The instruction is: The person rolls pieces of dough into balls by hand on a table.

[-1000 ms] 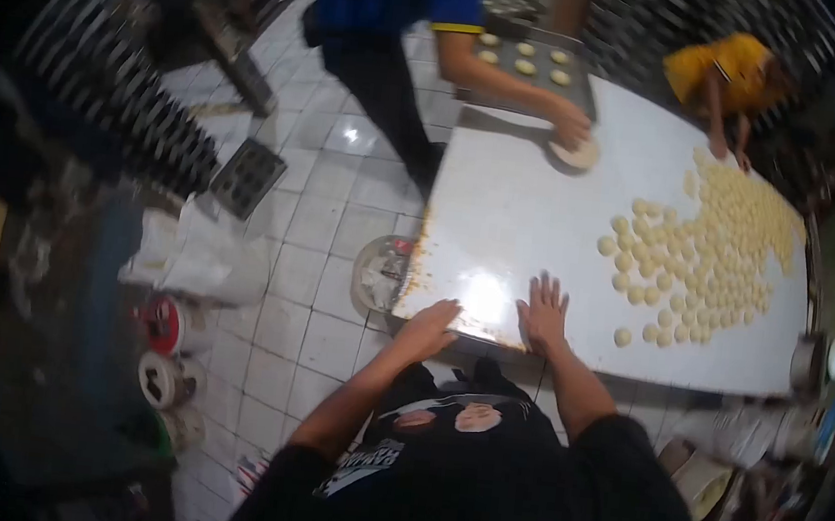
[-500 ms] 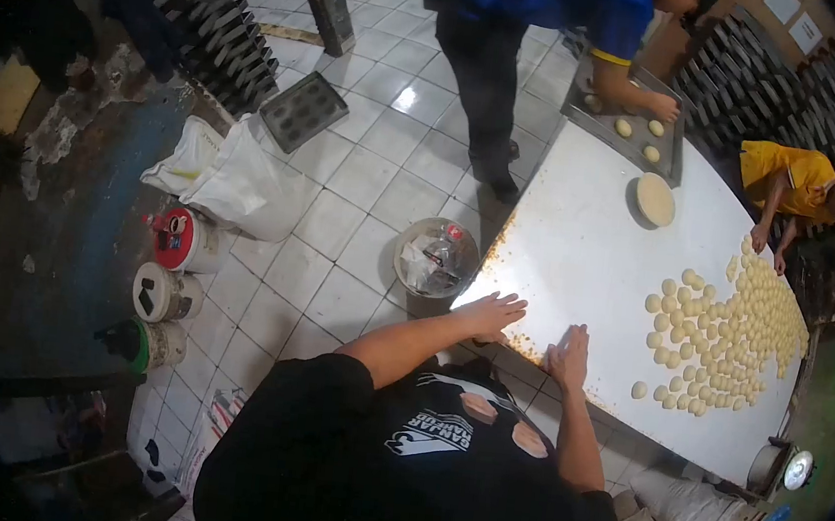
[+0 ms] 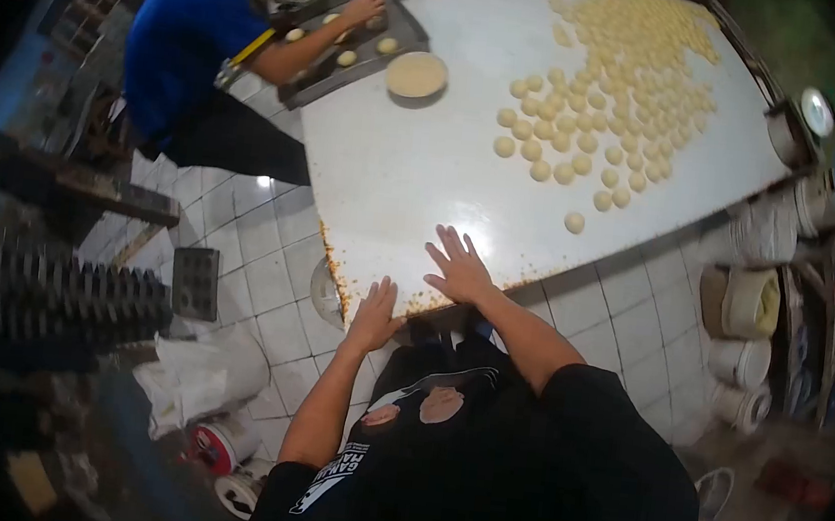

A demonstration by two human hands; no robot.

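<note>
Fanned wider than before, the right grip point(image 3: 459, 266) lies flat on the desk point(image 3: 432, 166), the left grip point(image 3: 374, 315) loosely open nearby; level palms should steady both, dough balls point(image 3: 582, 164) ahead-right of them

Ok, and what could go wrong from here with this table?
The bowl sits right beside the tray that the co-worker's hand is over, so a stray elbow might knock it. The orange-brown specks along the edge near your left hand could rub off onto your palm, then onto dough balls.
</note>
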